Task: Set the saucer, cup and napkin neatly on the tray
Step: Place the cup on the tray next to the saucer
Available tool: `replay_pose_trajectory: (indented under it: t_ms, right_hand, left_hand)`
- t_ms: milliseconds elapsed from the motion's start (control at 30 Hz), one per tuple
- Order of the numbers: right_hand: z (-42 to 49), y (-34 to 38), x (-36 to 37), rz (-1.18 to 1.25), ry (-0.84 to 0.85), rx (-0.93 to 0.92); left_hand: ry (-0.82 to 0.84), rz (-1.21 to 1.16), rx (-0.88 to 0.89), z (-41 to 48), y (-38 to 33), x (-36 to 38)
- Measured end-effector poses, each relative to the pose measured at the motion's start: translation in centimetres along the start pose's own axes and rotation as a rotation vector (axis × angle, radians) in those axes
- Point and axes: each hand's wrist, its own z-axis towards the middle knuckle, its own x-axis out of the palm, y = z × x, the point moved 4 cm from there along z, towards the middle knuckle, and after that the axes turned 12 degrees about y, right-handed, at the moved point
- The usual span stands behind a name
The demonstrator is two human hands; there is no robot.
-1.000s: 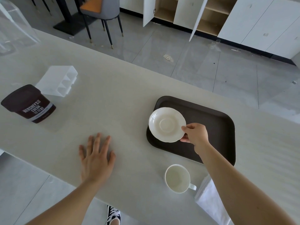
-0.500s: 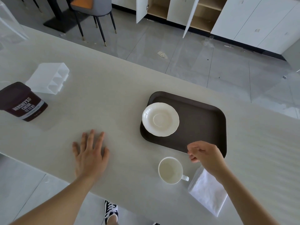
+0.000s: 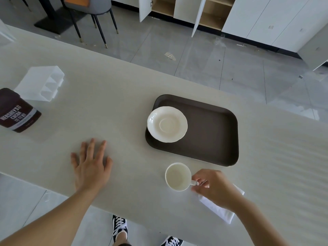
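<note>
On the tabletop: a pale tabletop (image 3: 115,89) carries every piece of the task, seen from the head view looking down.
Tray: the dark brown tray (image 3: 213,132) lies flat near the far edge, right of centre — most of its floor is bare.
Saucer: the white scalloped saucer (image 3: 167,124) sits at the tray's left end, its left rim riding over the tray's lip.
Cup: the white cup (image 3: 178,176) stands upright on the tabletop just in front of the tray, mouth up, handle pointing right.
Napkin: the folded white napkin (image 3: 218,208) lies on the tabletop right of the cup, near the front edge, partly under the right wrist.
Right hand: the right hand (image 3: 214,188) has its fingers pinched on the cup's handle; the cup looks to be resting on the tabletop.
Left hand: the left hand (image 3: 90,166) lies palm down on the tabletop, fingers spread wide, holding nothing, well apart from the tray.
Other things: a brown cocoa tub (image 3: 16,110) lies tipped at the far left, just beside a clear plastic organiser (image 3: 40,83).
Below the edge: black and white sneakers (image 3: 120,228) show on the grey floor.
</note>
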Motion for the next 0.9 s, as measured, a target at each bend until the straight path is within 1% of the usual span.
replay_pose_trajectory:
  t_ms: [133,233,333,400,500,667,900]
  right_hand:
    - [-0.3,0.2,0.5,-0.017,-0.098,-0.036]
    - [-0.6,0.7,0.2,-0.033,-0.223,-0.111]
    - [-0.9,1.1,-1.1,0.001,-0.323,-0.154]
    - [-1.1,1.0,-2.2,0.077,-0.414,-0.147]
    - [-1.1,0.3,-4.4,0.264,-0.529,-0.049]
    - [0.7,-1.3,-7.5,0.358,-0.555,0.024]
    - [3.6,-4.1,-7.8,0.456,-0.496,0.068]
  left_hand:
    - [-0.004,0.0,-0.002,0.0,0.0,0.0]
    - [-0.007,-0.007,-0.002,-0.1,0.0,-0.2]
    - [-0.007,-0.009,-0.003,-0.1,-0.1,-0.2]
    - [-0.008,-0.013,0.003,-0.1,0.0,-0.1]
    - [-0.012,-0.001,0.012,0.0,0.1,0.1]
    - [-0.004,0.01,0.007,0.0,0.2,0.0]
    - [0.012,0.006,-0.009,-0.2,-0.3,-0.4]
